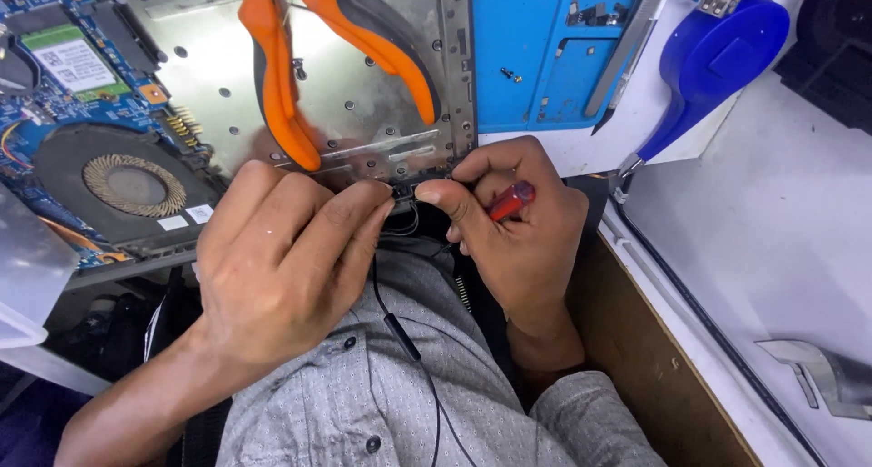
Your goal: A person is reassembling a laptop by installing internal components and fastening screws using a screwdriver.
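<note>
An opened laptop lies on its back with its blue circuit board, round fan and bare metal plate showing. My left hand pinches a small black part at the laptop's near edge. My right hand meets it from the right, thumb and forefinger on the same part. A red-handled screwdriver is tucked in my right palm. Black thin wires hang from the small part toward my grey shirt.
Orange-handled pliers rest on the laptop's metal plate. A blue mat with a loose screw lies behind. A blue-handled tool sits on the white bench at right. A grey metal bracket lies at lower right.
</note>
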